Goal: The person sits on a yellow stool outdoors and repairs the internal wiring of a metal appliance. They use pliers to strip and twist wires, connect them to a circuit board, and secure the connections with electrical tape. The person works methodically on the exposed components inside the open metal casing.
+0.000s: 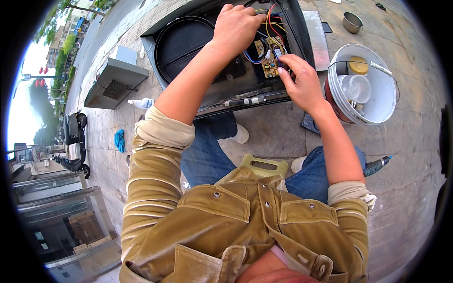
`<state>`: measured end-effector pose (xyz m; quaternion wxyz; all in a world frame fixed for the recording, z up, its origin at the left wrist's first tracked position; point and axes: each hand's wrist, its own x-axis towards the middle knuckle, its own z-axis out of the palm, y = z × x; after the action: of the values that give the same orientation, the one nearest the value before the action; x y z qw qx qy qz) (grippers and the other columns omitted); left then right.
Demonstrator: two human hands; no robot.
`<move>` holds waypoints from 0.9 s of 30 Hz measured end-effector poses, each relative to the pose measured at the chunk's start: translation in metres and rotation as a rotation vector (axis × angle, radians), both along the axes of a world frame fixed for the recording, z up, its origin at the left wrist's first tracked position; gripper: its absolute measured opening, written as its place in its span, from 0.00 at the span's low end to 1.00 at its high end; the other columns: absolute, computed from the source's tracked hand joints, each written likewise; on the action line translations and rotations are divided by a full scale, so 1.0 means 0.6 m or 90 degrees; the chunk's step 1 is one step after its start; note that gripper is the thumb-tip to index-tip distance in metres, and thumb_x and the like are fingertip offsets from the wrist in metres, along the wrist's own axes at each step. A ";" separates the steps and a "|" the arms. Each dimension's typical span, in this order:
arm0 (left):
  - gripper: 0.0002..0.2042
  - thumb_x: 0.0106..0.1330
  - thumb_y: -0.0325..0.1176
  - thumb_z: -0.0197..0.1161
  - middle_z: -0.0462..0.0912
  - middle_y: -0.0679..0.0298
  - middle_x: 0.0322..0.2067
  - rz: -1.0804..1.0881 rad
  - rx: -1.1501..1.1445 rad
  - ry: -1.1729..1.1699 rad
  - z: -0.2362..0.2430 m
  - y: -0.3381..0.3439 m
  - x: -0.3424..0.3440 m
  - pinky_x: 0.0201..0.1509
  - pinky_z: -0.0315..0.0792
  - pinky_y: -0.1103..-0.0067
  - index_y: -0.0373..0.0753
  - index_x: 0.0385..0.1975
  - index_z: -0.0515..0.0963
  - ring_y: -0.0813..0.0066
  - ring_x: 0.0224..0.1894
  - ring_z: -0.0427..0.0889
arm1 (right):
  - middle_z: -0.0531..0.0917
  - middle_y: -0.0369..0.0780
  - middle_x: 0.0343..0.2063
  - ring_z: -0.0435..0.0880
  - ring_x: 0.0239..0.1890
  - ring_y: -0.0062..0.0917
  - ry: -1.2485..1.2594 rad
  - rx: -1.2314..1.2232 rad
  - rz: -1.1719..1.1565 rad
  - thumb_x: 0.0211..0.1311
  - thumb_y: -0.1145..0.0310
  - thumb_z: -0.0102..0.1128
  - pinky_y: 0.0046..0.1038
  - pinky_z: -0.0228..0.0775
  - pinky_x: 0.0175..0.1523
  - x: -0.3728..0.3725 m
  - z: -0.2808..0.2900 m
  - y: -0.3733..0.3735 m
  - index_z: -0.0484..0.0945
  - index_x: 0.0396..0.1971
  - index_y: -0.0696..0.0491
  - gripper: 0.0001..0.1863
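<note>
A black open appliance housing (222, 89) with a large round opening (181, 45) lies in front of me. Inside its right part sits a tan circuit board (270, 66) with small components and plugged-in leads. Red, yellow and blue wires (272, 28) run up from the board. My left hand (237, 27) reaches over the housing with its fingers bent and closed at the wires; its fingertips are partly hidden. Thumb and forefinger of my right hand (302, 80) pinch at the board's right edge, close to a blue lead. A slim black-and-white stick-like tool (245, 101) rests along the near ledge.
Right of the housing stands a white bucket (384, 111) holding plastic containers, with a metal cup (352, 22) beyond it. A corded-looking hand tool (377, 165) lies at the right. At left are a grey metal box (115, 82), a white bottle (141, 103), a blue cloth (119, 140) and a scooter (75, 141).
</note>
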<state>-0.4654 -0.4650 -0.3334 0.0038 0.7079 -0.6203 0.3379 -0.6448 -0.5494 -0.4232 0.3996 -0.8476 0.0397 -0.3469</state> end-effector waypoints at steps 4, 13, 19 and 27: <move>0.11 0.58 0.34 0.62 0.77 0.67 0.28 -0.043 -0.048 0.008 -0.005 -0.028 -0.006 0.41 0.67 0.72 0.47 0.41 0.78 0.69 0.35 0.78 | 0.80 0.48 0.42 0.78 0.46 0.42 -0.057 -0.042 -0.028 0.60 0.74 0.56 0.35 0.70 0.54 0.010 0.002 -0.002 0.77 0.42 0.62 0.12; 0.07 0.58 0.34 0.61 0.74 0.61 0.24 -0.036 -0.056 0.124 -0.010 -0.027 0.014 0.30 0.72 0.67 0.42 0.21 0.73 0.60 0.26 0.79 | 0.77 0.47 0.52 0.75 0.55 0.40 -0.001 -0.077 -0.026 0.62 0.73 0.54 0.33 0.65 0.61 0.011 -0.003 -0.004 0.75 0.49 0.60 0.16; 0.05 0.56 0.27 0.66 0.77 0.55 0.25 -0.059 -0.161 0.452 0.044 0.009 0.017 0.33 0.72 0.72 0.33 0.29 0.78 0.59 0.28 0.79 | 0.71 0.48 0.59 0.72 0.59 0.42 0.001 -0.100 -0.038 0.62 0.70 0.54 0.35 0.64 0.63 0.016 -0.011 -0.001 0.71 0.54 0.61 0.21; 0.06 0.57 0.26 0.66 0.79 0.55 0.27 -0.019 -0.134 0.368 0.039 0.024 0.013 0.35 0.73 0.75 0.32 0.31 0.77 0.65 0.29 0.79 | 0.69 0.49 0.60 0.71 0.58 0.42 0.015 -0.107 -0.037 0.62 0.69 0.54 0.36 0.64 0.63 0.017 -0.013 -0.004 0.71 0.55 0.62 0.22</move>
<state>-0.4577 -0.4506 -0.3101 0.2587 0.7614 -0.5650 0.1848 -0.6344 -0.5520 -0.4308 0.3161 -0.8807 0.0399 -0.3506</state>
